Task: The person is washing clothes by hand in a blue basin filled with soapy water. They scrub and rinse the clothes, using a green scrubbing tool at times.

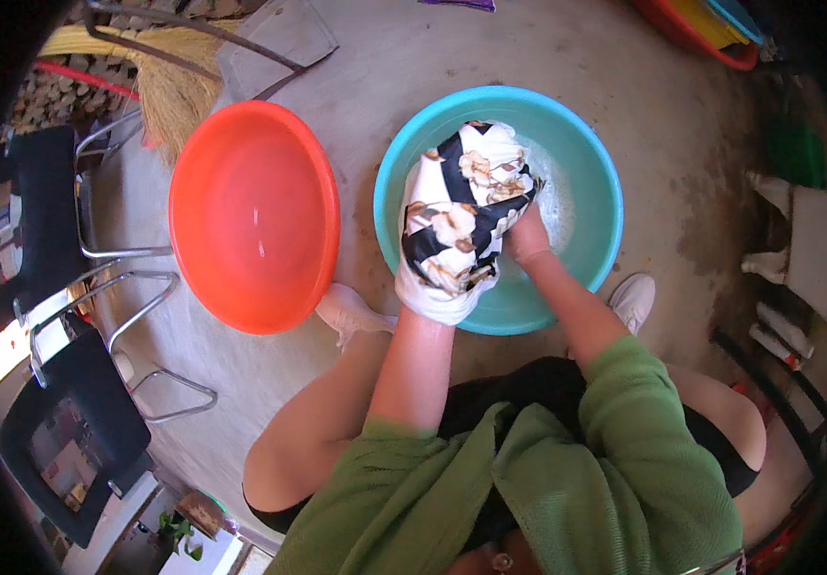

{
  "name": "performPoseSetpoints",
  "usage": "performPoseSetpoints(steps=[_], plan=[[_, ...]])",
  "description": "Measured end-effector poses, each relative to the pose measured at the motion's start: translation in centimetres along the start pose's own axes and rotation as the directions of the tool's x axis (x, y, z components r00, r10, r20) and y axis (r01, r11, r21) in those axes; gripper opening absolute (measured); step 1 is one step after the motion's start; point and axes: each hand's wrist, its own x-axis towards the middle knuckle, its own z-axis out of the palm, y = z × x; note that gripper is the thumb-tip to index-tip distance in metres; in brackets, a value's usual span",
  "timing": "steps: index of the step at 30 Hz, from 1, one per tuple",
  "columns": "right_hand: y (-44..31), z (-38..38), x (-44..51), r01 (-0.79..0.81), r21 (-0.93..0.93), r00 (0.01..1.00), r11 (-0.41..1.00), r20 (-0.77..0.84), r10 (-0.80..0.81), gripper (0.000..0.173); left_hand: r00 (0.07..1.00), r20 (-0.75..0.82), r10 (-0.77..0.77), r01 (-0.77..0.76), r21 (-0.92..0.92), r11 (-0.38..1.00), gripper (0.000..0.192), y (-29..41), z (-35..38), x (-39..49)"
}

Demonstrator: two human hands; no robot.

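A white cloth item with black and brown floral print [449, 223] is pulled over my left forearm [417, 366] like a sleeve, its white band around the wrist. That covers my left hand, so its fingers cannot be seen. Against the cloth's right side, my right hand [528, 236] grips the fabric, with its fingertips partly hidden. Both hands are over a turquoise plastic basin [600, 251] on the floor between my feet. Clear water with some foam [553, 205] shows inside it, right of the cloth.
An orange-red plastic basin [255, 215] stands to the left. Metal-framed chairs [72, 431] and a straw broom [176, 86] are farther left. More coloured basins [715, 36] sit at the upper right. A white bench or stool [816, 251] stands at the right on the concrete floor [679, 180].
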Motion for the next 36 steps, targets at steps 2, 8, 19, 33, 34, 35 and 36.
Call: performPoseSetpoints(steps=[2, 8, 19, 33, 34, 35, 36], plan=[[-0.4, -1.5, -0.2, -0.073, -0.018, 0.995, 0.997, 0.063, 0.074, 0.038, 0.999, 0.013, 0.053, -0.053, 0.071, 0.996, 0.051, 0.2, 0.8, 0.2], [-3.0, -9.4, -1.8, -0.548, 0.836, 0.713, -0.043, 0.493, 0.499, 0.038, 0.986, 0.087, 0.139, -0.158, 0.271, 0.950, 0.052, 1.1, 4.7, 0.1], [-9.9, -16.4, -2.7, -0.475, 0.810, 0.802, -0.343, 0.560, 0.209, 0.036, 0.902, 0.286, 0.322, -0.426, 0.711, 0.559, 0.054, 3.8, 9.7, -1.7], [-16.1, -9.4, -4.2, 0.125, 0.331, 0.987, 0.935, 0.057, -0.152, 0.054, 0.885, 0.214, 0.413, -0.394, 0.818, 0.419, 0.022, 0.1, 4.9, 0.8], [-15.9, -9.7, -4.1, 0.174, 0.291, 0.979, 0.941, 0.055, -0.198, 0.054, 0.882, 0.216, 0.419, -0.386, 0.841, 0.379, 0.020, 0.4, 5.2, 0.7], [-15.8, -10.1, -3.8, 0.258, 0.264, 0.963, 0.929, 0.005, -0.269, 0.055, 0.882, 0.219, 0.418, -0.401, 0.816, 0.416, 0.020, 0.6, 5.6, 0.6], [-15.9, -10.2, -3.4, 0.297, 0.176, 0.955, 0.938, -0.037, -0.296, 0.054, 0.881, 0.223, 0.417, -0.414, 0.790, 0.453, 0.021, 0.7, 5.9, 0.4]])
